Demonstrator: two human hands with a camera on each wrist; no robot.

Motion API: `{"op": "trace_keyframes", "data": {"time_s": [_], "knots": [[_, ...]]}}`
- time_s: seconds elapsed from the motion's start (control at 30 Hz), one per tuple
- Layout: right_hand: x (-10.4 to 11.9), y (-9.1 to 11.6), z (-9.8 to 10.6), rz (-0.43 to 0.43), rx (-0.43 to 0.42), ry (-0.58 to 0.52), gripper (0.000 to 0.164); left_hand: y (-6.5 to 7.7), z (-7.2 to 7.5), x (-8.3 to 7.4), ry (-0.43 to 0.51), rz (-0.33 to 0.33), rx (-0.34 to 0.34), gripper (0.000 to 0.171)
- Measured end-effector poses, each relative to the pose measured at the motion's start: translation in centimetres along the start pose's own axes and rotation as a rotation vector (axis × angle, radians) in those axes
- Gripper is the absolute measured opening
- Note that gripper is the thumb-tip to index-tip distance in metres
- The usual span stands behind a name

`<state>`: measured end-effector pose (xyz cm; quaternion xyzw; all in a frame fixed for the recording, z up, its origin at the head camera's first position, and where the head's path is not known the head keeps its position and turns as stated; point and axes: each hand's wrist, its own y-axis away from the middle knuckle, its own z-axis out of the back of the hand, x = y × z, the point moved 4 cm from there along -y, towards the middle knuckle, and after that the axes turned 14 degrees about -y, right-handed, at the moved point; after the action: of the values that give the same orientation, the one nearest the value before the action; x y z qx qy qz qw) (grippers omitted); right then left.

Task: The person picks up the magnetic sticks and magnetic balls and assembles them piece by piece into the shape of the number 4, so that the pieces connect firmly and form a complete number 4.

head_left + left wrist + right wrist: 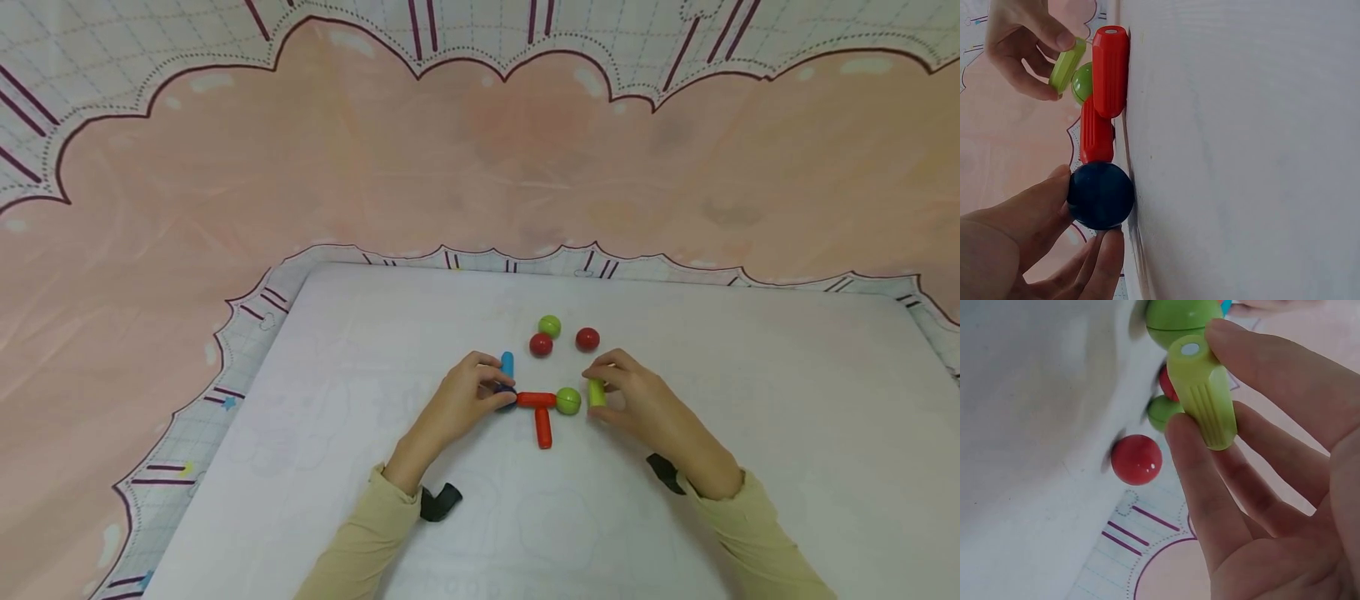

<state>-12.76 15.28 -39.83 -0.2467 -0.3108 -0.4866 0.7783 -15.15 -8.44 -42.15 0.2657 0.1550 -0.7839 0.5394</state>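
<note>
My left hand (pixel 459 397) pinches a dark blue ball (pixel 1100 195) between thumb and fingers. A red ribbed rod (pixel 536 400) runs from that ball to a green ball (pixel 568 401). A second red rod (pixel 543 427) points toward me from the first one's middle, and a light blue rod (pixel 507 364) extends away beyond the blue ball. Just right of the green ball, my right hand (pixel 628 390) holds a yellow-green rod (pixel 1202 394) by its two ends. A pale silvery disc shows in the rod's end in the right wrist view.
Beyond the hands lie a red ball (pixel 541 345) beside a green ball (pixel 550 326), and another red ball (pixel 587 339) to their right. Everything rests on a white board (pixel 750 400) over a peach patterned cloth (pixel 480 167). Black straps (pixel 441 502) show at both wrists.
</note>
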Motion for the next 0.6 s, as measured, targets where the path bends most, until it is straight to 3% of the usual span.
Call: {"op": "trace_keyframes", "data": {"time_s": [0.6], "knots": [[-0.1, -2.1, 0.3, 0.034, -0.004, -0.086, 0.046, 0.1, 0.0, 0.0, -0.005, 0.005, -0.002, 0.018]]}}
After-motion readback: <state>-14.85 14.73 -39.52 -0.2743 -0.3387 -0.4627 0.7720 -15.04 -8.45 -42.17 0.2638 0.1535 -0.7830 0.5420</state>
